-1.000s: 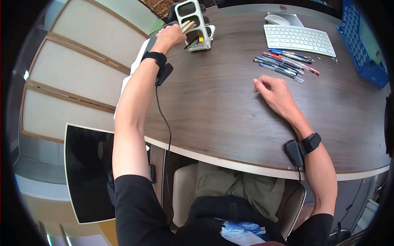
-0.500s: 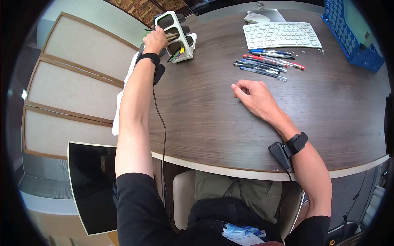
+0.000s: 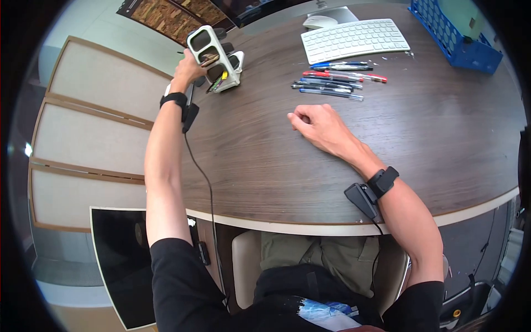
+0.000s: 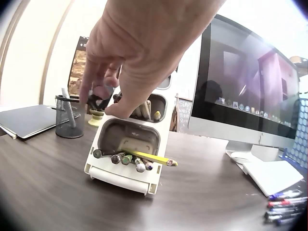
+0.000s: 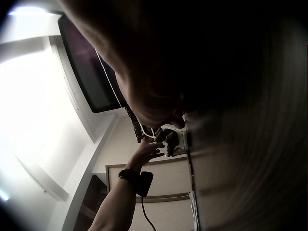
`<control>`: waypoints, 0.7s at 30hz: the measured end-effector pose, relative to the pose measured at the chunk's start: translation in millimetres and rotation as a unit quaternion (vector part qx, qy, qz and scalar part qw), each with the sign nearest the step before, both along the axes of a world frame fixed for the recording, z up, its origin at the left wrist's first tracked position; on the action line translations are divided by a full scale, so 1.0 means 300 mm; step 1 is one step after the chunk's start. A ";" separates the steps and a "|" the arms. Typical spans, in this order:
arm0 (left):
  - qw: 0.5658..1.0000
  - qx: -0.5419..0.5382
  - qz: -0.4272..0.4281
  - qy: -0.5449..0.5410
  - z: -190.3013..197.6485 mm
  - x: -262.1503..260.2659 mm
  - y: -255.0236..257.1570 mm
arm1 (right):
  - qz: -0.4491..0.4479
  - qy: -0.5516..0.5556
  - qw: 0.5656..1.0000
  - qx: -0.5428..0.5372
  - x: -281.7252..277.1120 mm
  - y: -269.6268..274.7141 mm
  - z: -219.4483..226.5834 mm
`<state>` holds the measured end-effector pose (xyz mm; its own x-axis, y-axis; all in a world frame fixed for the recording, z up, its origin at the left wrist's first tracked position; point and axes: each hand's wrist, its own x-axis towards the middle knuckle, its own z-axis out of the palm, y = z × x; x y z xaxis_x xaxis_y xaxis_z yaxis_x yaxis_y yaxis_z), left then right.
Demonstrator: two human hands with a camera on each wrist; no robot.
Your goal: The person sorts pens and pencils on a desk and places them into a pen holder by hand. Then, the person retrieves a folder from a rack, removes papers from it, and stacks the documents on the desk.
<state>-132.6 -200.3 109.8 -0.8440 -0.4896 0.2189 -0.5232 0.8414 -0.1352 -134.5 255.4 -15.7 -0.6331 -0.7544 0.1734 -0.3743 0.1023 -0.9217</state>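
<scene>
At the counter's point(image 3: 265, 171) far left, the caddy point(image 4: 120, 180) stands just right of the left hand point(image 3: 188, 69), the nearer one, its long axis rising and leaning back. The thumb overlaps its edge; the fingertips are partly hidden, so whether that grip holds anything I cannot tell. The right hand point(image 3: 321, 127) lies loosely curled, holding nothing.

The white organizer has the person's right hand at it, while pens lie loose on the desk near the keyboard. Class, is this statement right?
Not quite: the hand at the white organizer is the left hand, as the head view shows. The rest stands: pens lie loose on the desk near the keyboard.
</scene>
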 end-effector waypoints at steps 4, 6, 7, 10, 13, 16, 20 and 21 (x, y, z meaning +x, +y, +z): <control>0.999 0.026 0.014 0.039 -0.032 -0.039 -0.030 | 0.008 0.004 1.000 -0.008 0.002 -0.015 -0.026; 0.998 0.044 0.013 0.042 -0.033 -0.066 0.009 | 0.001 0.012 1.000 -0.011 -0.003 -0.006 -0.018; 0.997 0.056 0.021 0.039 -0.032 -0.065 0.026 | 0.003 0.000 1.000 -0.009 -0.004 -0.003 -0.015; 0.996 0.076 0.016 0.036 -0.029 -0.054 0.029 | 0.005 -0.012 1.000 -0.009 -0.003 0.004 -0.002; 0.999 -0.029 0.021 -0.004 -0.006 -0.028 0.081 | 0.009 -0.017 1.000 -0.013 -0.002 0.001 -0.005; 0.973 -0.177 -0.107 0.100 0.055 0.020 0.333 | 0.013 -0.011 1.000 -0.010 -0.001 0.002 0.000; 0.903 -0.052 -0.411 0.117 0.013 -0.028 0.611 | 0.018 0.003 1.000 0.004 0.002 0.008 0.017; 0.896 -0.024 -0.438 0.064 -0.008 -0.043 0.699 | 0.019 0.006 1.000 0.006 0.005 0.008 0.018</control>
<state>-145.5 9.5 107.3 -0.8663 0.3618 0.3445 0.3225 0.9316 -0.1675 -133.0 257.8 -10.2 -0.6017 -0.7802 0.1712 -0.3889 0.0989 -0.9160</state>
